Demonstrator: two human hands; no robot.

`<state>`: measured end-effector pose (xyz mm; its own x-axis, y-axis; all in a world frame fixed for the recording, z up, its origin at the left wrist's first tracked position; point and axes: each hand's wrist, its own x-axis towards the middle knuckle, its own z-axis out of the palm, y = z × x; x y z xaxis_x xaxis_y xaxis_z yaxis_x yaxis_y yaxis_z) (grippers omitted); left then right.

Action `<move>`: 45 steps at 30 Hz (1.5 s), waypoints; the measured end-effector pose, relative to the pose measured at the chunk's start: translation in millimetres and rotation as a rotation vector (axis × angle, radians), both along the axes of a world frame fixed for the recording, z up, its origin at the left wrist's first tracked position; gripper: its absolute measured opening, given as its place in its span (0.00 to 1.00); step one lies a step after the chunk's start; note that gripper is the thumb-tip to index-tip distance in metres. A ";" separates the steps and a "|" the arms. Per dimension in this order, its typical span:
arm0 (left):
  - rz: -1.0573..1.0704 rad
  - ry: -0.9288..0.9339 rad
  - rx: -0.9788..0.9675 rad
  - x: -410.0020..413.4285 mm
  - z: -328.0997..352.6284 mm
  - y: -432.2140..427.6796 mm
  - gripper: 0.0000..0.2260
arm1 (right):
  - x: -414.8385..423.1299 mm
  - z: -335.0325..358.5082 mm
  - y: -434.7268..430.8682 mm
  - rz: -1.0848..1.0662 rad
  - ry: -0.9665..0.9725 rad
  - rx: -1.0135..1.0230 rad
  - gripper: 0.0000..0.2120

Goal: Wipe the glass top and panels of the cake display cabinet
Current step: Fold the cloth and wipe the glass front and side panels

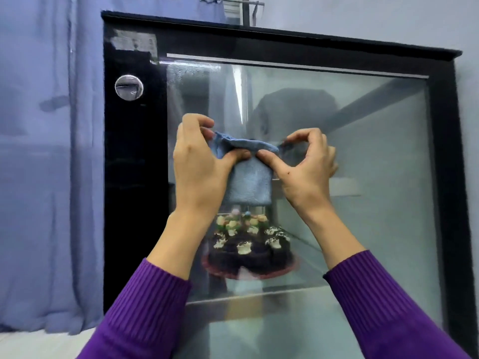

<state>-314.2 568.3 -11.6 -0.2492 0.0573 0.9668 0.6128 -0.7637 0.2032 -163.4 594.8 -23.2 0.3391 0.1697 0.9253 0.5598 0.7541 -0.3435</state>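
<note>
The cake display cabinet [444,104] has a black frame around a large glass front panel [375,177]. Both hands hold a folded blue cloth [250,183] in front of the glass, near its middle. My left hand [197,167] pinches the cloth's top left edge between thumb and fingers. My right hand [305,169] pinches its top right edge, and the cloth hangs down between the two. Behind the glass a dark chocolate cake [248,247] with cream dollops sits on a red stand, partly hidden by my forearms.
A round silver lock [128,87] sits on the cabinet's black left strip. A blue curtain [49,151] hangs to the left of the cabinet. A pale wall is behind and to the right. A white surface shows at the bottom left corner.
</note>
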 end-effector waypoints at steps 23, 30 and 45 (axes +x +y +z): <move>0.598 0.299 -0.180 47.5 -48.0 -2.1 0.29 | 53.6 1.9 9.3 0.074 -0.399 0.100 0.14; 0.675 0.230 -0.268 0.1 51.8 9.6 0.27 | 76.7 0.0 31.4 -0.307 -0.513 0.065 0.25; 0.716 0.468 -0.255 12.1 48.3 5.7 0.28 | 208.2 -6.3 50.3 -0.336 -0.401 0.061 0.23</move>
<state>-302.1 574.0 36.7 0.1093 0.2663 0.9577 0.9884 -0.1317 -0.0762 44.8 645.1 -29.5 -0.0168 0.0539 0.9984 0.8528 0.5220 -0.0138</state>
